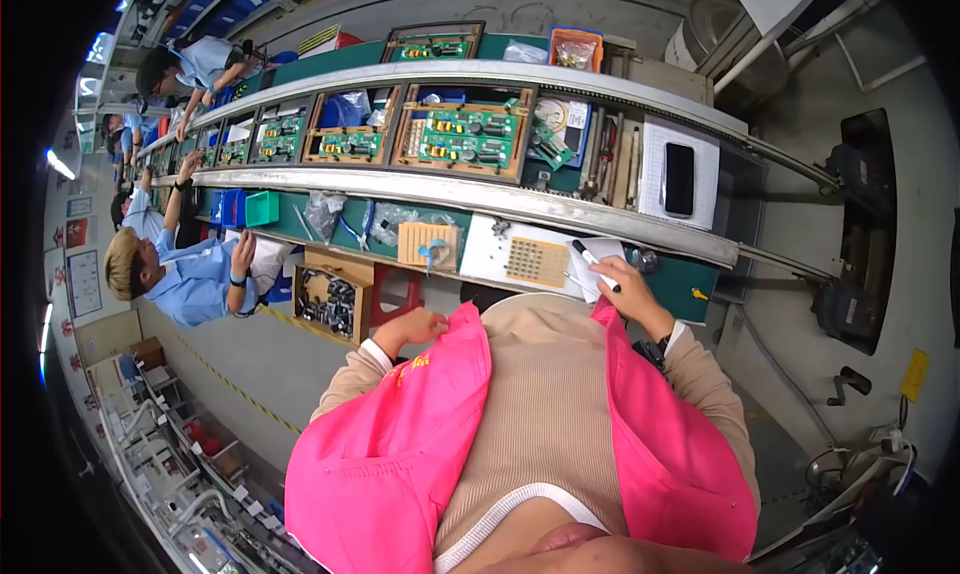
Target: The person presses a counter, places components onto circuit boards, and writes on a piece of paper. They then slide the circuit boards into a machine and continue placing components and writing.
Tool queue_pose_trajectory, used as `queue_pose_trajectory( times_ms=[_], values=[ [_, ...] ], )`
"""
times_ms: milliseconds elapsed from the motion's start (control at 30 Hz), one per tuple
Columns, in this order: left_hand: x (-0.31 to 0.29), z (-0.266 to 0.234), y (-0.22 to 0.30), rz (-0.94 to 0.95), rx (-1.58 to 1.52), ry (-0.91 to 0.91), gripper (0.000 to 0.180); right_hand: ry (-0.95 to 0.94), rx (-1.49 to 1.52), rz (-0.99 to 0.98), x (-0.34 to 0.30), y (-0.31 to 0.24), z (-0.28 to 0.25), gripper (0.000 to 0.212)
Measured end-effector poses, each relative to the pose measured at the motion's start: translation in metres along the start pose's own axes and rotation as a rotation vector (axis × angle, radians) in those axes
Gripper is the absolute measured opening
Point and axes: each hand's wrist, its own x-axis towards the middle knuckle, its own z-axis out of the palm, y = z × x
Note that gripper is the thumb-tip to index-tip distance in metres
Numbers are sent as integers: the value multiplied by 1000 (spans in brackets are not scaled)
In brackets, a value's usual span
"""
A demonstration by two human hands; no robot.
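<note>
At the left, a blue shirt was worn by a co-worker (190,279), and a green bin (262,208) was set on the bench (674,296). Black parts (328,306) were held in a box (340,262) below the bench edge; pliers (367,224) were laid above it. The left hand (415,327) was held at the edge of the pink vest (390,454), fingers curled; whether cloth was pinched cannot be told. Beyond it, a tan block (427,242) was placed, then a gridded board (537,262). A marker (586,254) was pinched between thumb and fingers of the right hand (625,286), over paper (606,246) at the bench's near edge. Farther right, a phone (679,179) was rested on a sheet (650,164).
</note>
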Motion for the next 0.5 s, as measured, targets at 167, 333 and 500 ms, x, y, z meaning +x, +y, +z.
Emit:
queue_pose_trajectory(
  times_ms=[167, 333, 500],
  values=[
    [57, 49, -104, 256, -118, 126, 37, 61, -564, -264, 1, 2, 22, 39],
    [123, 60, -111, 250, 3, 11, 34, 79, -719, -351, 34, -8, 44, 41],
    [244, 120, -118, 469, -117, 272, 33, 29, -527, -389, 77, 12, 50, 35]
  ],
)
